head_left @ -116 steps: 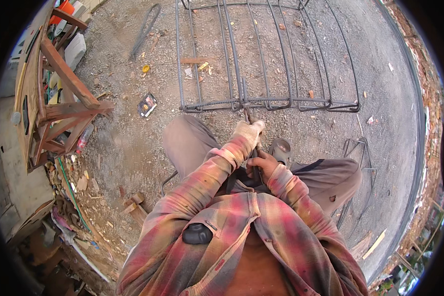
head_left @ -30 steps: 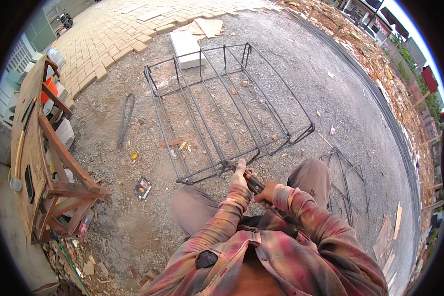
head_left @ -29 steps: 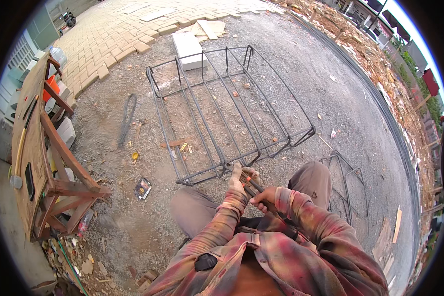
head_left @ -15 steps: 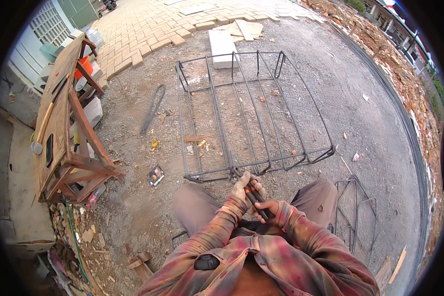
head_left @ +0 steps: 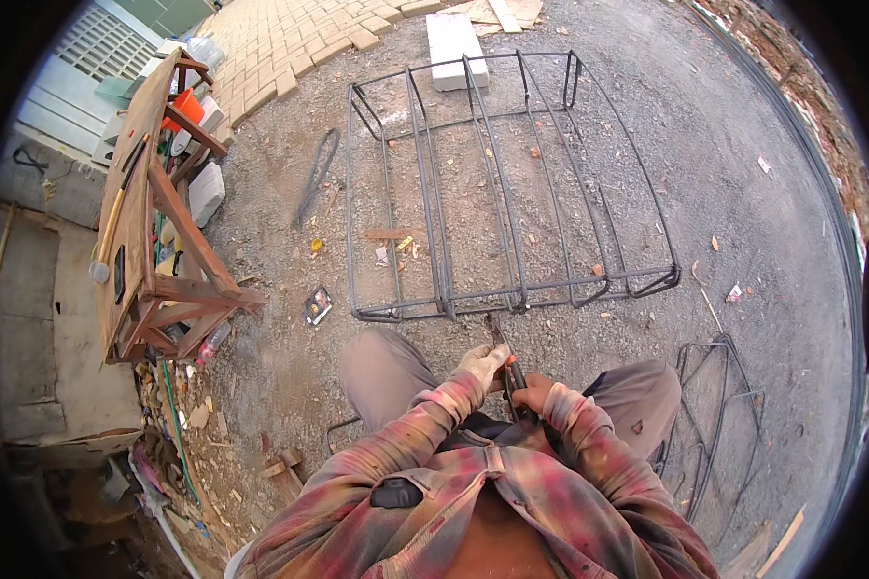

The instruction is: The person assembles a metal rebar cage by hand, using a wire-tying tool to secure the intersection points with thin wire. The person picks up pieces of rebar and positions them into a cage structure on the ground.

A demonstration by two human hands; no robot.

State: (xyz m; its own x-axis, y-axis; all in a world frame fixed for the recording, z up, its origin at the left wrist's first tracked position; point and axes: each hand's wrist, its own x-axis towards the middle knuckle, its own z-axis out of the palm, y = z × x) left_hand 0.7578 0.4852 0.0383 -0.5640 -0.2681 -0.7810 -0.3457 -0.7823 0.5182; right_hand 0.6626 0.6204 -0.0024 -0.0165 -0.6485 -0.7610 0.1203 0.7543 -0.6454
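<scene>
A pair of dark-handled pincers (head_left: 518,376) with orange marks is between my hands, its jaws pointing away from me. My left hand (head_left: 484,361), pale with dust or a glove, is closed around the upper part near the jaws. Lower down, my right hand (head_left: 533,394) grips the handles. The jaws sit just short of the near edge of a box-shaped cage of bent steel rods (head_left: 523,289), apart from it. This cage lies on the gravel in front of my knees.
To the left stands a wooden bench (head_left: 137,227) with a hammer (head_left: 111,227) on top. A loop of wire (head_left: 317,179) lies on the gravel. Beyond the cage is a white block (head_left: 457,53). Another bent rod frame (head_left: 710,415) rests by my right knee.
The pincers and both hands have drawn back from the cage's near edge, where the jaws were before. The whole view has shifted, with the cage higher in the picture.
</scene>
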